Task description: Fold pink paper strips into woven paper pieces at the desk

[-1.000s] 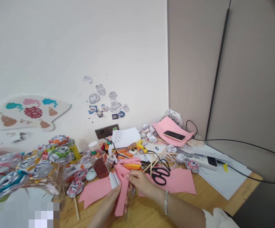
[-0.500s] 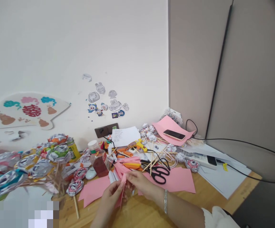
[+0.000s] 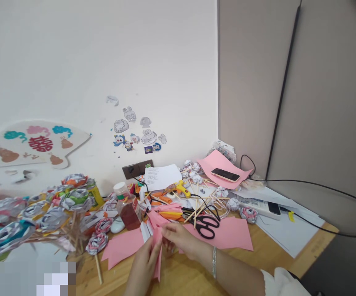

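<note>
White wall (image 3: 171, 57) behind your cluttered desk (image 3: 184, 277), and left of the scissors (image 3: 207, 227) you're working the pink strip (image 3: 158, 267): your left hand (image 3: 142, 259) grips it, your right hand (image 3: 176, 238) pinches its edge. Next move probably calls for even pressure. Beyond the scissors, the note sheet's (image 3: 167, 177) handwriting is too small to read; far left of them, the wall cutout (image 3: 40, 144) reads 囍.

White sleeve (image 3: 279, 282), silvery banded bracelet (image 3: 214, 262)
</note>
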Motion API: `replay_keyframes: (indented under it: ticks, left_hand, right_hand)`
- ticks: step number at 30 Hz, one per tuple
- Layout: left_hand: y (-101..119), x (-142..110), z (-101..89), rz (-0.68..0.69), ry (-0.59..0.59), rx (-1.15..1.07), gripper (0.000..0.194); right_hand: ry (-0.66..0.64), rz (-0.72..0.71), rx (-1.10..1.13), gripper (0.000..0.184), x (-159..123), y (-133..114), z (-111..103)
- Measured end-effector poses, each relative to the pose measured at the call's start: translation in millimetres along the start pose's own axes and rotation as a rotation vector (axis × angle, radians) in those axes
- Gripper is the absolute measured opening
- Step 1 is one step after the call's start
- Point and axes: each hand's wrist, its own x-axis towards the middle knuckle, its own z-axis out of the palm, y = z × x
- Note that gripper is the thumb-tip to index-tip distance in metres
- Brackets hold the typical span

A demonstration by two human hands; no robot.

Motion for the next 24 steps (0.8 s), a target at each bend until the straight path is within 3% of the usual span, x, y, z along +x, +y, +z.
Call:
replay_keyframes:
  ticks: [4,16,24]
  left_hand:
    - [-3,1,0.4,0.038,0.069,0.085,0.03]
    - [9,-5,2.1,-0.073,0.011,-0.145,0.032]
    - [3,-2,-0.5,-0.068,-0.046,-0.058,0.032]
  right_hand:
    - [0.038,0.023,0.026,0.037,2,5,-2]
    - [-0.039,0.066,0.333,0.039,3,5,2]
    - [-0.059,0.078,0.306,0.033,-1,0,0]
